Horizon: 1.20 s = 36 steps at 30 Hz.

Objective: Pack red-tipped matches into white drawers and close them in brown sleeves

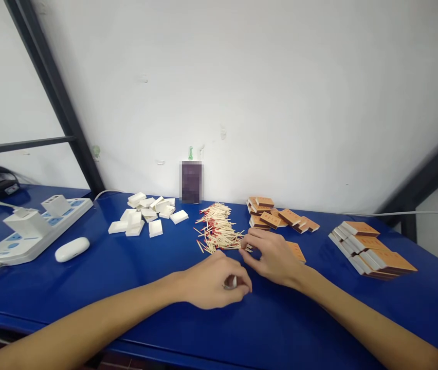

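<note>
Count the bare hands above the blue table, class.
2: the left hand, curled round a mostly hidden white object, before the red-tipped wooden matches; the right hand, at their near right edge. No others show.

Blue counter (126, 280); carries red-tipped matches (219, 228), white matchbox trays (156, 228), orange matchbox sleeves (270, 220), stacked matchboxes (386, 260), power strip (57, 222), earbud case (72, 249).

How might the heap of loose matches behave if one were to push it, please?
The match heap would probably spread rather than move as one, since its sticks lie loose and crisscrossed. Each stick looks thin and straight, so likely light and stiff, perhaps easily snapped. Strays at the edges could slide away first, as little seems to hem them in.
</note>
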Available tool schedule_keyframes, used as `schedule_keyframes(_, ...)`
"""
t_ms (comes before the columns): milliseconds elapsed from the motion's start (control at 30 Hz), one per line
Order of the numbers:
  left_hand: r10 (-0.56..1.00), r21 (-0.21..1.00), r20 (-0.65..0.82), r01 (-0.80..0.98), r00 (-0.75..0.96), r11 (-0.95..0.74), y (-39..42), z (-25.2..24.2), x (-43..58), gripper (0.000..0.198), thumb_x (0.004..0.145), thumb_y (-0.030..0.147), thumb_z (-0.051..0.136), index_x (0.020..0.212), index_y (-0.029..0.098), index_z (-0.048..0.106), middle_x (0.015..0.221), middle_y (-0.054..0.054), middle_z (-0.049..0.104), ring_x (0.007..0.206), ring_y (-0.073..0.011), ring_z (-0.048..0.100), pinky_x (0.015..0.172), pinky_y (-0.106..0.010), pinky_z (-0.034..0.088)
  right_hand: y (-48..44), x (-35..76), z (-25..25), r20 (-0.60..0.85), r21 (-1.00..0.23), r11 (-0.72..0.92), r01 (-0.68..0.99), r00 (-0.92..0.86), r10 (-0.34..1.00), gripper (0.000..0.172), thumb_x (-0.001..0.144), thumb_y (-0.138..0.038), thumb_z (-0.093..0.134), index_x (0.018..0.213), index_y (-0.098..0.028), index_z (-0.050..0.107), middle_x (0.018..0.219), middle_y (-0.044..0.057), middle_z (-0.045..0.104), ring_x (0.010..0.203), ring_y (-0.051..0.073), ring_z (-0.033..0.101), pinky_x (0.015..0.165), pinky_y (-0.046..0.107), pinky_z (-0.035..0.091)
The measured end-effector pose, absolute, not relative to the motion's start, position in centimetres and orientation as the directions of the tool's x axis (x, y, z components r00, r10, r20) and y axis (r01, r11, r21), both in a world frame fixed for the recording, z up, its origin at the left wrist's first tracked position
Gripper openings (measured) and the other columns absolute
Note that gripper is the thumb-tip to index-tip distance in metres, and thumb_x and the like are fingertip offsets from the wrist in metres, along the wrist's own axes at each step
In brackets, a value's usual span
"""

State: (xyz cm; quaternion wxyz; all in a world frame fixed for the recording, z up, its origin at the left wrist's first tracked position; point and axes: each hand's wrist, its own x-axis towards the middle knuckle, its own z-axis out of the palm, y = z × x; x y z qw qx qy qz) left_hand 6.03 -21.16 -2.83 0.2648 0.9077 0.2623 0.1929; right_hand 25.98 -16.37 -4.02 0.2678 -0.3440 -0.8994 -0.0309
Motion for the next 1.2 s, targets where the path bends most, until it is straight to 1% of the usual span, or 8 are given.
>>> schedule_keyframes(100,0.587,0.555,0.342,0.346,0.734,-0.756,-20.0,-3.0,6.0,0.016,0.085,0.014,0.053,0.089,0.017,0.069,0.080,0.000,0.070,0.070,-0.0112,0.060,0.069,-0.023,0.046,-15.8,26.7,-5.2,0.404,-0.140,0.654,0.743,-0.560,0.723,0.012,0.090,-0.029,0.053,0.092,-0.020,0.062,0.086,0.004,0.063,0.070,0.017,0.057,0.063,0.029,0.038)
schedule_keyframes(233,0.562,0.355,0.477,0.437,0.676,-0.826,-18.8,-2.6,3.6,0.019,0.091,0.020,0.048,0.090,0.017,0.066,0.080,-0.003,0.067,0.077,-0.0162,0.059,0.077,-0.031,0.044,-15.9,26.9,-5.8,0.332,-0.194,0.586,0.787,-0.510,0.794,0.014,0.092,-0.033,0.051,0.089,-0.021,0.059,0.086,0.003,0.061,0.070,0.017,0.057,0.062,0.029,0.038)
schedule_keyframes(367,0.607,0.249,0.373,0.554,0.702,-0.794,-18.7,-2.5,1.7,0.021,0.093,0.027,0.048,0.101,0.018,0.066,0.093,-0.005,0.067,0.089,-0.0195,0.059,0.084,-0.035,0.041,-16.0,26.8,-5.7,0.297,-0.292,0.554,0.780,-0.477,0.827,0.014,0.092,-0.033,0.050,0.086,-0.022,0.057,0.081,0.001,0.059,0.068,0.016,0.055,0.061,0.028,0.037)
schedule_keyframes(467,0.593,0.202,0.298,0.557,0.748,-0.805,-19.4,-2.7,2.0,0.025,0.093,0.034,0.050,0.105,0.019,0.067,0.097,-0.006,0.064,0.091,-0.0201,0.057,0.087,-0.036,0.040,-16.0,26.8,-5.5,0.280,-0.344,0.538,0.770,-0.462,0.841,0.014,0.091,-0.031,0.050,0.083,-0.022,0.057,0.078,0.001,0.058,0.068,0.016,0.054,0.061,0.028,0.037)
schedule_keyframes(733,0.553,0.158,0.250,0.530,0.795,-0.833,-20.6,-3.2,3.3,0.017,0.086,0.033,0.060,0.093,0.020,0.068,0.084,-0.002,0.062,0.082,-0.0182,0.055,0.084,-0.034,0.039,-16.6,27.2,-4.8,0.234,-0.343,0.557,0.756,-0.506,0.830,0.002,0.080,-0.021,0.054,0.080,-0.021,0.056,0.075,0.000,0.058,0.068,0.015,0.054,0.061,0.027,0.036)
schedule_keyframes(867,0.550,0.192,0.245,0.516,0.799,-0.835,-20.6,-2.8,3.0,0.017,0.086,0.034,0.060,0.084,0.018,0.066,0.080,-0.002,0.061,0.079,-0.0173,0.055,0.082,-0.034,0.038,-17.3,27.3,-4.4,0.213,-0.324,0.624,0.711,-0.588,0.780,0.002,0.079,-0.019,0.055,0.079,-0.020,0.055,0.075,0.000,0.059,0.066,0.015,0.051,0.060,0.027,0.035)
schedule_keyframes(1033,0.598,0.198,0.309,0.565,0.739,-0.801,-19.8,-2.6,2.6,0.021,0.096,0.025,0.046,0.096,0.019,0.067,0.092,-0.004,0.062,0.087,-0.0174,0.054,0.085,-0.034,0.038,-17.9,26.9,-4.5,0.227,-0.354,0.702,0.618,-0.672,0.705,0.004,0.081,-0.017,0.055,0.082,-0.021,0.055,0.073,-0.002,0.055,0.064,0.013,0.049,0.060,0.026,0.036)
schedule_keyframes(1200,0.633,0.173,0.288,0.611,0.718,-0.772,-19.0,-3.2,2.1,0.023,0.094,0.022,0.051,0.110,0.025,0.067,0.107,-0.005,0.059,0.101,-0.0209,0.050,0.087,-0.035,0.037,-17.8,26.7,-4.9,0.254,-0.366,0.703,0.610,-0.662,0.706,0.003,0.084,-0.020,0.055,0.082,-0.021,0.055,0.072,-0.002,0.054,0.063,0.013,0.048,0.059,0.026,0.035)
